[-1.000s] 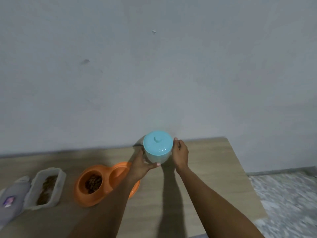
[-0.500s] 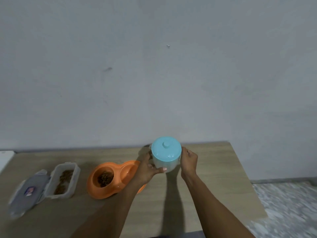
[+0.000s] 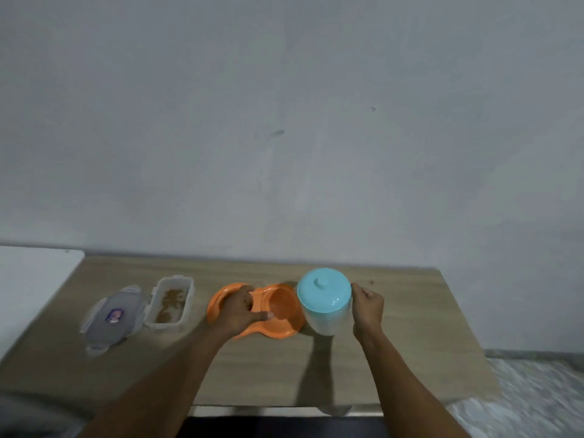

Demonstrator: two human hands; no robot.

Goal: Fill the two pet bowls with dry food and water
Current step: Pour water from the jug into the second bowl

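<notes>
An orange double pet bowl [image 3: 284, 314] lies on the wooden table [image 3: 410, 343]. Its right basin looks empty; my left hand [image 3: 240, 311] covers most of the left basin and grips the bowl's middle, thumb at the edge of the right basin. Just right of the bowl stands a white jug with a light blue lid [image 3: 324, 298]. My right hand [image 3: 366, 308] holds the jug on its right side, fingers curled at its handle side. The handle itself is hidden.
A clear food container [image 3: 170, 303] with brown kibble stands open left of the bowl, its lid [image 3: 112, 317] lying beside it. A white surface [image 3: 28, 289] adjoins the table's left end. The wall runs along the back; tiled floor shows at right.
My left hand let go of the jug and moved left onto the orange bowl. The jug now stands right of the bowl, held by my right hand alone. The view shifted left.
</notes>
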